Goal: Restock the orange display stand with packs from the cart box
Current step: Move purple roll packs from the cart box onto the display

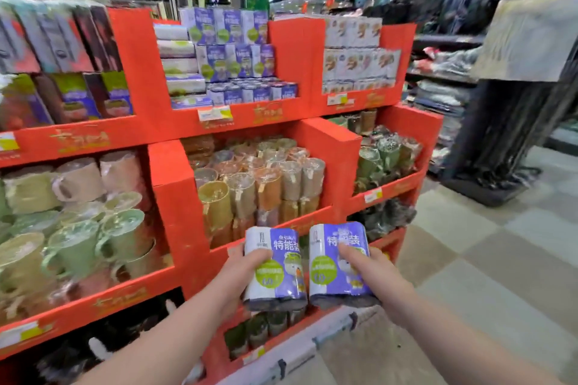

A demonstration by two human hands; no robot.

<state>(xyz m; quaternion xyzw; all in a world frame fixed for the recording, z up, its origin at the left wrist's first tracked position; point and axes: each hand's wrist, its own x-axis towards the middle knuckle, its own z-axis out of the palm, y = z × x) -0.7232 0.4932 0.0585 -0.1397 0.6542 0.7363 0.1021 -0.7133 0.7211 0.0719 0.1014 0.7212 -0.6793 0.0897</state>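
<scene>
My left hand (242,266) grips a purple-and-white pack of rolls (280,269) by its left side. My right hand (372,272) grips a second matching pack (333,262) by its right side. Both packs are held upright, side by side, in front of the orange display stand (170,184) at its lower shelves. Several matching purple packs (237,62) are stacked in the stand's top middle compartment. The cart box is not in view.
Wrapped cups (266,178) fill the middle shelf behind the packs, and green mugs (78,237) fill the left one. Boxed goods (356,53) sit at the top right. A dark clothing rack (506,134) stands to the right across a tiled aisle (488,275).
</scene>
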